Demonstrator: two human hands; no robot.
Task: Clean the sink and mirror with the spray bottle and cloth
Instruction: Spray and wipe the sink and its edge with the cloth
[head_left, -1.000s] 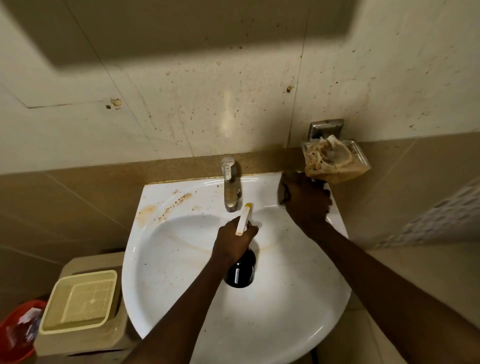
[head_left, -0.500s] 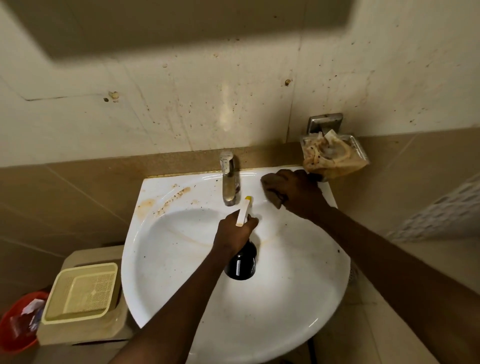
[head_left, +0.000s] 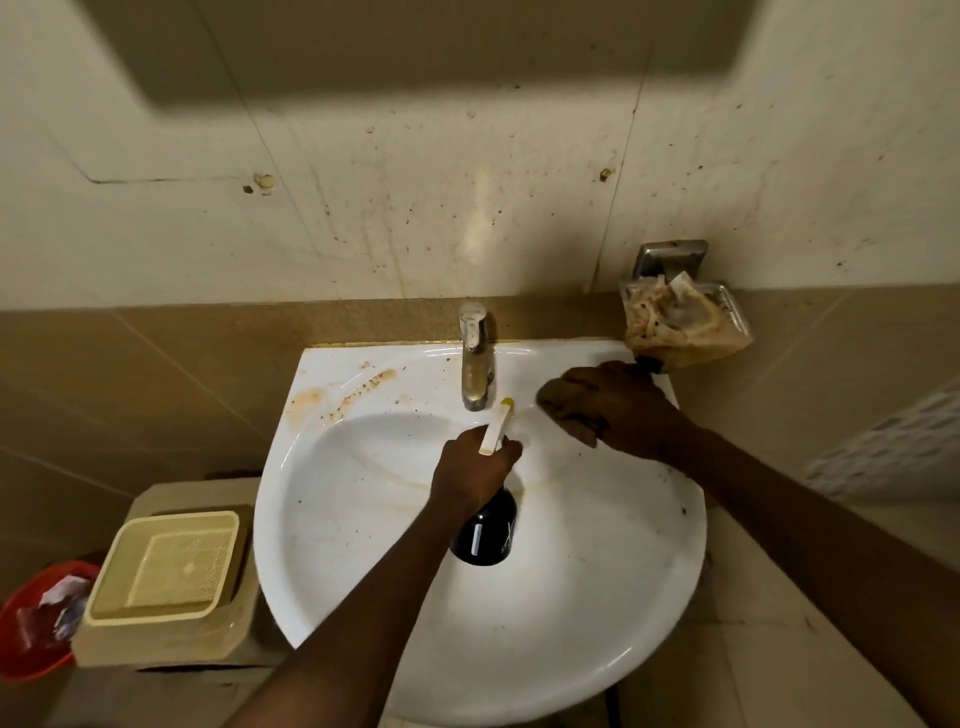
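Note:
The white sink (head_left: 597, 649) has brown stains (head_left: 353, 395) on its back-left rim. My left hand (head_left: 472, 467) grips the neck of a dark spray bottle (head_left: 485, 535) over the bowl. Its white nozzle with a yellow tip points toward the tap (head_left: 475, 364). My right hand (head_left: 613, 410) presses flat on the back rim just right of the tap. A dark cloth (head_left: 558, 410) shows only at its fingertips, the rest hidden beneath the hand. No mirror is in view.
A metal wall dish (head_left: 727, 306) holding a crumpled stained rag (head_left: 680, 322) hangs at the sink's back-right corner. A cream plastic basket (head_left: 166, 566) sits on a low stand to the left, with a red bucket (head_left: 31, 634) beside it. Spotted tiles cover the wall behind.
My right hand has slid left along the back rim, from the corner under the wall dish toward the tap. My left hand and the bottle have stayed in place.

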